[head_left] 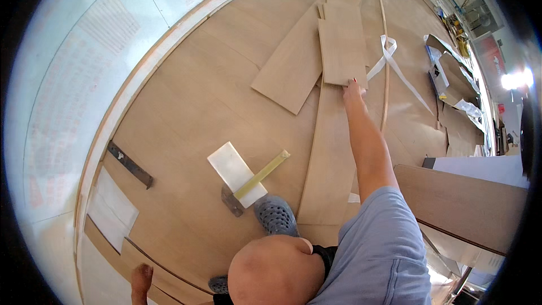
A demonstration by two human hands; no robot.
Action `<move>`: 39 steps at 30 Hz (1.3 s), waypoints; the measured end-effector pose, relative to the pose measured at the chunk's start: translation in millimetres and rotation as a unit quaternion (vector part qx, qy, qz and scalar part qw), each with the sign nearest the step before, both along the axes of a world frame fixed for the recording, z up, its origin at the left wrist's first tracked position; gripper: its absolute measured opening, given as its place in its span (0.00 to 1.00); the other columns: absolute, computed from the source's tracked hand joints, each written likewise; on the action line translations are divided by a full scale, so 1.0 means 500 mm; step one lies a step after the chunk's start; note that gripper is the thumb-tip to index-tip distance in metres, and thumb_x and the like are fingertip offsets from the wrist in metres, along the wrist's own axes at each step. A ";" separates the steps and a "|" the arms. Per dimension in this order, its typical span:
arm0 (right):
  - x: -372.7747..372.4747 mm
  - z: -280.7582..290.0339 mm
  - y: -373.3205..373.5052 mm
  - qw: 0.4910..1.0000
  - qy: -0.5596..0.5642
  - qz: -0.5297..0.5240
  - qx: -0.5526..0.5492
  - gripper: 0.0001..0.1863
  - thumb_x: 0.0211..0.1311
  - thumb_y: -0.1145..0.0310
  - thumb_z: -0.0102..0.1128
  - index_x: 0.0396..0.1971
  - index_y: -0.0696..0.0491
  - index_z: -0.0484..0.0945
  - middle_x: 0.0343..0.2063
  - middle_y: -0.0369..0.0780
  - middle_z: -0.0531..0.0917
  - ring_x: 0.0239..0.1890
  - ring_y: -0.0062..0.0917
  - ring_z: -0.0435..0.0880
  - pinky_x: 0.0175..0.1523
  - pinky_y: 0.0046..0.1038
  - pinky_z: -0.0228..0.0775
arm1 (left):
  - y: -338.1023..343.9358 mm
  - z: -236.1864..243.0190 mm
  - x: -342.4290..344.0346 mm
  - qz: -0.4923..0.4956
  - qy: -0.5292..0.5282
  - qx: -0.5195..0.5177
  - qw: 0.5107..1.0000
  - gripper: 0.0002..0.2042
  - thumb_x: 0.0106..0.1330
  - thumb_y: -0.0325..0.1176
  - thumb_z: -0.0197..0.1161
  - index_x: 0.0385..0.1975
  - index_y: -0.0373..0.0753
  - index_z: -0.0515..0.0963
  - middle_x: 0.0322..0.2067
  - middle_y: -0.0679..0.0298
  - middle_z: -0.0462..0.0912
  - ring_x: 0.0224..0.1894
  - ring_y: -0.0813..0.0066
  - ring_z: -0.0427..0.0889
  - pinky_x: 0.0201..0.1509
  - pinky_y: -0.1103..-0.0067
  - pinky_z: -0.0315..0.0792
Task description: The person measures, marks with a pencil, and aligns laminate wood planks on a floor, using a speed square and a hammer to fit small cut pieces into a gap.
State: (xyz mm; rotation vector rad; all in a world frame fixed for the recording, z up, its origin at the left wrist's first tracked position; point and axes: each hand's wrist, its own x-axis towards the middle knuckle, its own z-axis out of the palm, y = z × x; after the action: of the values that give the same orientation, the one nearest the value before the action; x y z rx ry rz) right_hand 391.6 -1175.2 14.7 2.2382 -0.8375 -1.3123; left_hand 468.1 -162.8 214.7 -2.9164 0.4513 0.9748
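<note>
At the near end of a short wood-look floor plank (pixel 342 45), my right hand (pixel 354 87) grips the edge, its arm stretched far ahead. The plank lies on top of a loose pile. A longer plank (pixel 293 62) sticks out to its left, and another long plank (pixel 327 164) runs from under the pile toward me. Low on the left, my left hand (pixel 142 278) is closed in a fist above the floor planks, and I see nothing in it. A hammer (pixel 261 176) with a yellow handle rests across a white block (pixel 228 164), beside my grey clog (pixel 275 216).
A dark metal pull bar (pixel 130 164) lies by the wall edge on the left. White sheeting (pixel 111 210) shows near the laid boards. A white strap (pixel 388 56) crosses a thin wooden strip (pixel 385 96). Torn cardboard packaging (pixel 460 79) and stacked planks (pixel 463 206) are at right.
</note>
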 end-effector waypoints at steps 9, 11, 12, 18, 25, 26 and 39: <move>0.117 0.033 -0.118 0.945 -0.227 -0.231 -0.036 0.23 0.64 0.57 0.61 0.60 0.39 0.75 0.54 0.32 0.83 0.56 0.34 0.82 0.54 0.39 0.76 | -0.490 -0.210 0.198 -0.141 0.015 -0.084 0.986 0.14 0.65 0.42 0.61 0.33 0.35 0.78 0.32 0.50 0.81 0.39 0.46 0.79 0.42 0.57 0.72; 0.140 -0.014 -0.190 0.935 -0.236 -0.264 -0.021 0.23 0.65 0.55 0.61 0.57 0.45 0.76 0.50 0.36 0.83 0.51 0.33 0.83 0.52 0.37 0.76 | -0.575 -0.282 0.197 -0.091 0.022 -0.105 0.990 0.15 0.65 0.44 0.62 0.33 0.36 0.79 0.33 0.50 0.82 0.39 0.47 0.80 0.44 0.58 0.73; 0.131 -0.019 -0.255 0.925 -0.230 -0.301 -0.017 0.23 0.65 0.55 0.61 0.56 0.48 0.76 0.48 0.38 0.83 0.49 0.32 0.83 0.50 0.36 0.76 | -0.641 -0.317 0.192 -0.079 0.035 -0.121 0.989 0.16 0.65 0.45 0.63 0.33 0.36 0.79 0.34 0.49 0.82 0.40 0.47 0.81 0.45 0.59 0.74; 0.174 -0.108 -0.350 0.654 -0.594 -0.466 -0.047 0.25 0.62 0.54 0.66 0.49 0.59 0.77 0.43 0.44 0.84 0.42 0.30 0.83 0.45 0.34 0.76 | -0.760 -0.385 0.164 -0.038 -0.014 -0.056 0.998 0.21 0.64 0.50 0.64 0.33 0.32 0.81 0.34 0.46 0.84 0.39 0.47 0.83 0.45 0.60 0.76; 0.329 -0.056 -0.176 0.433 -0.724 -0.535 -0.052 0.18 0.60 0.65 0.66 0.48 0.55 0.75 0.42 0.46 0.85 0.43 0.36 0.86 0.42 0.40 0.78 | -0.757 -0.344 0.189 -0.027 0.018 -0.019 0.999 0.21 0.61 0.50 0.66 0.29 0.32 0.82 0.32 0.45 0.84 0.37 0.47 0.84 0.43 0.60 0.76; 0.353 -0.035 -0.146 0.424 -0.728 -0.534 -0.071 0.18 0.60 0.66 0.66 0.47 0.56 0.74 0.42 0.47 0.84 0.42 0.36 0.86 0.42 0.41 0.78 | -0.765 -0.336 0.187 -0.026 0.016 -0.022 0.999 0.21 0.61 0.50 0.66 0.29 0.32 0.82 0.32 0.45 0.84 0.37 0.47 0.84 0.43 0.61 0.76; 0.569 -0.047 -0.061 0.222 -0.749 -0.624 0.015 0.16 0.61 0.68 0.61 0.47 0.58 0.74 0.43 0.44 0.84 0.39 0.31 0.84 0.39 0.33 0.75 | -0.769 -0.341 0.161 -0.008 -0.020 -0.070 0.997 0.19 0.63 0.47 0.64 0.33 0.32 0.81 0.34 0.48 0.84 0.40 0.50 0.83 0.44 0.61 0.76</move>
State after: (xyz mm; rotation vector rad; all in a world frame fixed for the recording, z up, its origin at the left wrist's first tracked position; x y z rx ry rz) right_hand 675.9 -1205.7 -8.7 1.6473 -3.4006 1.7297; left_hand 548.6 -547.4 44.4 -3.0443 0.5635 0.9169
